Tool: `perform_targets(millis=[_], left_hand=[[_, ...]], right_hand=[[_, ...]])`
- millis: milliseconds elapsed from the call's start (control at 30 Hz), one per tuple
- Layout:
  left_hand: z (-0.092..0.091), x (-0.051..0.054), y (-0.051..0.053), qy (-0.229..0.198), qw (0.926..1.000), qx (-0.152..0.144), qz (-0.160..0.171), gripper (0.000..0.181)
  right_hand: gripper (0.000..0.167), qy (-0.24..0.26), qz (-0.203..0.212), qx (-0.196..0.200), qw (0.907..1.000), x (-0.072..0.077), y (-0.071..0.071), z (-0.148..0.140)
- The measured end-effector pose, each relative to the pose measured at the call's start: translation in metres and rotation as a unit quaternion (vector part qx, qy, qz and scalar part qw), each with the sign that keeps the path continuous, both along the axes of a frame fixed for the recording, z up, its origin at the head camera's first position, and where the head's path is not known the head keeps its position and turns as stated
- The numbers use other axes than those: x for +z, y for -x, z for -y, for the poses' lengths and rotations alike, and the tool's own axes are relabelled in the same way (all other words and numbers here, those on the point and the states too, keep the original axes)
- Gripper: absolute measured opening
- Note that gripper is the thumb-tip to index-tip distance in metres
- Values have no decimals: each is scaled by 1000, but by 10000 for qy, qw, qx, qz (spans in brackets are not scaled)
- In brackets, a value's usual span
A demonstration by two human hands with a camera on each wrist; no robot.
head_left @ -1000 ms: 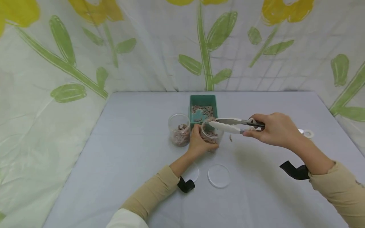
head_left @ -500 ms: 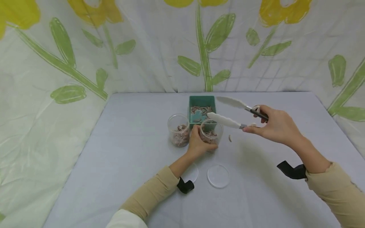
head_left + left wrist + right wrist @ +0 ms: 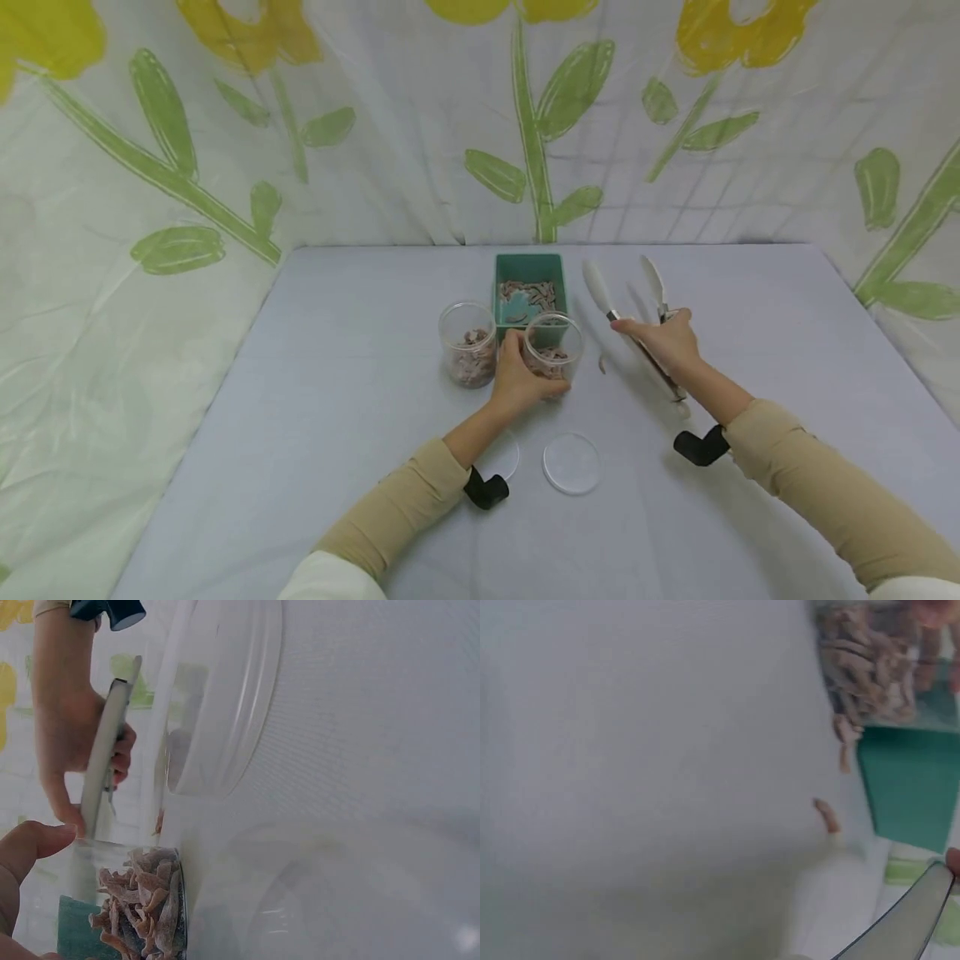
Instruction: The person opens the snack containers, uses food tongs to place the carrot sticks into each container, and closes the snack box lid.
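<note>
Fingers and thumb of my left hand (image 3: 517, 385) grip a clear round jar (image 3: 553, 343) partly filled with brownish dried strips (image 3: 146, 900). My right hand (image 3: 670, 343) holds a pair of tongs (image 3: 651, 360) with pale tips, spread apart and pointing away from me, low over the table's right side. Left of the gripped jar stands a second clear jar (image 3: 471, 354), also holding strips. Just behind the jars is a green rectangular box (image 3: 528, 267) with a thin scatter of strips on its floor. The tongs show only partly in the right wrist view.
A clear round lid (image 3: 572, 462) lies in front of the jars; another clear lid (image 3: 510, 457) is partly hidden by my left wrist. One loose strip (image 3: 826, 816) lies on the table right of the gripped jar. A flower-print curtain (image 3: 420, 125) hangs behind the table.
From above the gripped jar, the tongs have moved right and down, their tips spreading and swinging to point away from me. My left hand stays on the jar.
</note>
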State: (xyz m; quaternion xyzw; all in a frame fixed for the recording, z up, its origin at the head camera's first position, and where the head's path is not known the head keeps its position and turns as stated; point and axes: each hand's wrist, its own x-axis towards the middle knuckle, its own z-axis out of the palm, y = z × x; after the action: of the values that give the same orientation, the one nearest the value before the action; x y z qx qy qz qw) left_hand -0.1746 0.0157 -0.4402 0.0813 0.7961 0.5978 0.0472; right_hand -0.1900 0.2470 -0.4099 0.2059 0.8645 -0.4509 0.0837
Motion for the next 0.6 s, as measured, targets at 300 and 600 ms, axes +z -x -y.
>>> perform_targets(millis=[300,600], left_hand=[[1,0,2,81,10000,-14,-40,75],[0,0,1,180,9997,-14,-141,75]], right_hand=[[108,-536,100,-253,9982,-28,16,31],[103,-907,396,-467,9940,-25,27,51]])
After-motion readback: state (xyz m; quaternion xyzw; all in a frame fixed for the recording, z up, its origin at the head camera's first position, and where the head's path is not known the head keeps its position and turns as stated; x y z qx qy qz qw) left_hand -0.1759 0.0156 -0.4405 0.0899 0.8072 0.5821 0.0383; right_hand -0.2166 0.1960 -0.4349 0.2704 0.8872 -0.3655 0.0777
